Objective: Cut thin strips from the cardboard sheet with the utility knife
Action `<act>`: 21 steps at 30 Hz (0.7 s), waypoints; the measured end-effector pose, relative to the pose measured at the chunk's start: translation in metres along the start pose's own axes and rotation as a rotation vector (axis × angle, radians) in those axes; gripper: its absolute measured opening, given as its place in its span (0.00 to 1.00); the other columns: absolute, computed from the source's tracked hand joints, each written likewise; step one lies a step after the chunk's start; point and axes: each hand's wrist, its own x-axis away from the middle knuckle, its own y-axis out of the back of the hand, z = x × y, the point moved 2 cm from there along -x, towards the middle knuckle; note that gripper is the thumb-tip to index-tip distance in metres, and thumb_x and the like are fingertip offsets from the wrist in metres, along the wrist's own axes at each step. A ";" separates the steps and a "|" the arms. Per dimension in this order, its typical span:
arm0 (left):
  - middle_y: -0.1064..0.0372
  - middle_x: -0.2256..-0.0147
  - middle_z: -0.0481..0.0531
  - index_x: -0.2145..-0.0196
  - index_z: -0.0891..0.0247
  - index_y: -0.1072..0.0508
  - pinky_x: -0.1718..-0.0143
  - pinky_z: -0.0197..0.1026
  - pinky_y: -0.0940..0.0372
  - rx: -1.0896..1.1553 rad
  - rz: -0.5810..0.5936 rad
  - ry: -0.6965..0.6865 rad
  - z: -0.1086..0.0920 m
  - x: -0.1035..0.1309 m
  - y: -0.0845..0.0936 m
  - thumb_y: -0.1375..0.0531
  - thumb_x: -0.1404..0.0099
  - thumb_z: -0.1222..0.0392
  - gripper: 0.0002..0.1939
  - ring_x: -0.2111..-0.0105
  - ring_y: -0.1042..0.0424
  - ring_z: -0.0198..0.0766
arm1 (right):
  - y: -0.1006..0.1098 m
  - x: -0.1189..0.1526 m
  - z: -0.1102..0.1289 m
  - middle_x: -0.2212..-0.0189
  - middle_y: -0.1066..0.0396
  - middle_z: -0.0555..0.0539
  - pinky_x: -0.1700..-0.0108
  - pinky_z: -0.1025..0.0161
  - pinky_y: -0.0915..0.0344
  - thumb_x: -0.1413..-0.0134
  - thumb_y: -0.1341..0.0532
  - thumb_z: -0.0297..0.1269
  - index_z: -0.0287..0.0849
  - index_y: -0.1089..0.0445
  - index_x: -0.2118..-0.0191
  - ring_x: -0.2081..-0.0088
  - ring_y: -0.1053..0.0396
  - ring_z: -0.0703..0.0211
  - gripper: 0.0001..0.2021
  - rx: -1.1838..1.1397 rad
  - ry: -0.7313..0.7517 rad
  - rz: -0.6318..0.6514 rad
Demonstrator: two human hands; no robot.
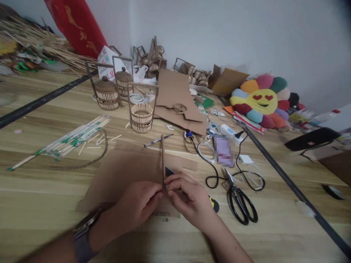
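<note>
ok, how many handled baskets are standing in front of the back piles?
3: open basket in front, left lidded basket, rear lidded basket between and behind them. Back piles not counted; too tangled to tell.

Pale wall (233,33); red banner (76,29) at L; wood-grain surface (33,193) w/ dk strips (287,182)

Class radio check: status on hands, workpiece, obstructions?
Left hand, right hand pinching narrow brown cardboard strip. Flat brown cardboard sheet beneath. Black-and-yellow handle close beside right hand.
</note>
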 end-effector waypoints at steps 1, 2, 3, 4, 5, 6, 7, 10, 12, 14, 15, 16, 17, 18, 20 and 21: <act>0.30 0.75 0.48 0.70 0.61 0.33 0.72 0.36 0.42 0.009 0.002 -0.006 0.000 0.000 0.000 0.55 0.28 0.63 0.15 0.75 0.31 0.36 | 0.001 0.000 0.000 0.64 0.25 0.48 0.58 0.60 0.34 0.45 0.41 0.25 0.45 0.33 0.67 0.62 0.27 0.59 0.07 -0.008 -0.007 0.005; 0.30 0.74 0.48 0.69 0.61 0.33 0.72 0.35 0.42 0.022 0.006 -0.005 0.000 0.000 0.001 0.55 0.27 0.63 0.15 0.75 0.31 0.36 | 0.002 0.000 0.000 0.64 0.25 0.48 0.59 0.60 0.33 0.45 0.41 0.25 0.45 0.33 0.67 0.62 0.27 0.59 0.06 -0.014 -0.011 0.008; 0.30 0.74 0.48 0.69 0.61 0.33 0.72 0.35 0.42 0.040 0.013 0.007 0.000 0.000 0.001 0.55 0.27 0.62 0.16 0.74 0.31 0.36 | 0.002 0.000 -0.001 0.64 0.25 0.47 0.59 0.61 0.33 0.45 0.41 0.26 0.45 0.32 0.67 0.62 0.27 0.59 0.06 -0.017 -0.014 0.008; 0.30 0.74 0.48 0.69 0.61 0.33 0.72 0.35 0.42 0.059 0.025 0.031 0.001 0.000 0.001 0.54 0.27 0.61 0.15 0.74 0.31 0.36 | 0.002 0.000 -0.001 0.64 0.25 0.47 0.59 0.60 0.33 0.44 0.41 0.26 0.45 0.32 0.67 0.62 0.27 0.59 0.06 -0.015 -0.015 0.007; 0.30 0.74 0.48 0.69 0.61 0.32 0.72 0.35 0.42 0.078 0.039 0.064 0.002 0.000 0.001 0.53 0.27 0.58 0.15 0.74 0.31 0.36 | 0.002 0.000 -0.001 0.64 0.25 0.47 0.59 0.60 0.33 0.44 0.41 0.26 0.45 0.32 0.67 0.61 0.27 0.58 0.06 -0.006 -0.011 0.007; 0.30 0.74 0.48 0.69 0.62 0.32 0.73 0.35 0.42 0.096 0.054 0.103 0.003 0.000 0.000 0.51 0.28 0.55 0.15 0.74 0.31 0.37 | 0.000 0.001 -0.001 0.63 0.25 0.47 0.58 0.59 0.34 0.44 0.41 0.26 0.45 0.33 0.66 0.61 0.27 0.58 0.06 0.009 -0.003 0.010; 0.30 0.74 0.48 0.70 0.62 0.32 0.73 0.35 0.42 0.110 0.072 0.143 0.005 0.000 0.000 0.50 0.29 0.52 0.15 0.74 0.31 0.37 | -0.001 0.001 -0.001 0.63 0.24 0.47 0.57 0.58 0.34 0.44 0.41 0.26 0.46 0.33 0.66 0.60 0.28 0.58 0.06 0.027 0.008 0.015; 0.31 0.75 0.49 0.72 0.62 0.33 0.73 0.36 0.42 0.139 0.114 0.239 0.007 -0.001 -0.001 0.49 0.30 0.52 0.16 0.74 0.31 0.39 | -0.006 0.003 -0.001 0.62 0.24 0.48 0.53 0.55 0.36 0.44 0.41 0.26 0.46 0.34 0.65 0.60 0.28 0.58 0.06 0.074 0.053 0.022; 0.30 0.75 0.49 0.72 0.61 0.32 0.73 0.36 0.42 0.170 0.131 0.281 0.007 -0.001 -0.001 0.51 0.30 0.55 0.15 0.74 0.30 0.39 | -0.008 0.004 0.000 0.62 0.24 0.48 0.51 0.54 0.37 0.43 0.42 0.26 0.46 0.34 0.64 0.60 0.27 0.58 0.07 0.107 0.073 0.013; 0.30 0.76 0.48 0.72 0.61 0.32 0.74 0.35 0.43 0.229 0.152 0.312 0.005 -0.002 -0.001 0.52 0.31 0.55 0.15 0.75 0.30 0.38 | -0.009 0.004 0.001 0.63 0.23 0.48 0.49 0.53 0.38 0.42 0.42 0.26 0.47 0.34 0.64 0.60 0.27 0.58 0.07 0.150 0.088 -0.003; 0.30 0.76 0.48 0.72 0.61 0.32 0.74 0.35 0.43 0.264 0.162 0.327 0.004 -0.003 -0.001 0.52 0.31 0.55 0.16 0.75 0.30 0.37 | -0.009 0.005 0.002 0.63 0.23 0.48 0.49 0.53 0.38 0.42 0.42 0.26 0.47 0.34 0.63 0.60 0.26 0.58 0.06 0.170 0.094 -0.011; 0.30 0.77 0.48 0.72 0.61 0.32 0.74 0.35 0.42 0.297 0.174 0.344 0.003 -0.003 0.000 0.53 0.30 0.55 0.16 0.76 0.30 0.37 | -0.009 0.005 0.002 0.64 0.23 0.49 0.49 0.53 0.38 0.42 0.42 0.26 0.47 0.34 0.63 0.61 0.26 0.58 0.07 0.186 0.101 -0.021; 0.30 0.77 0.47 0.73 0.61 0.33 0.74 0.35 0.42 0.327 0.184 0.359 0.002 -0.003 0.000 0.53 0.30 0.54 0.17 0.76 0.30 0.37 | -0.009 0.005 0.003 0.64 0.23 0.49 0.48 0.53 0.39 0.42 0.42 0.26 0.47 0.34 0.63 0.61 0.26 0.58 0.07 0.197 0.107 -0.026; 0.30 0.78 0.47 0.73 0.61 0.33 0.74 0.34 0.42 0.350 0.191 0.370 0.001 -0.003 0.000 0.53 0.30 0.54 0.17 0.77 0.30 0.37 | -0.009 0.005 0.003 0.65 0.23 0.50 0.48 0.53 0.39 0.42 0.42 0.26 0.47 0.34 0.63 0.62 0.26 0.59 0.07 0.203 0.111 -0.032; 0.30 0.79 0.47 0.75 0.61 0.33 0.74 0.34 0.42 0.374 0.193 0.386 0.000 -0.004 0.001 0.53 0.30 0.54 0.18 0.77 0.30 0.36 | -0.009 0.005 0.004 0.65 0.22 0.50 0.48 0.53 0.40 0.43 0.42 0.26 0.47 0.35 0.64 0.62 0.26 0.59 0.07 0.205 0.106 -0.036; 0.30 0.79 0.47 0.75 0.61 0.34 0.75 0.34 0.42 0.379 0.191 0.388 -0.001 -0.004 0.001 0.53 0.30 0.54 0.18 0.77 0.30 0.36 | -0.009 0.005 0.004 0.65 0.23 0.51 0.48 0.53 0.40 0.43 0.42 0.26 0.47 0.35 0.64 0.62 0.26 0.60 0.07 0.205 0.101 -0.037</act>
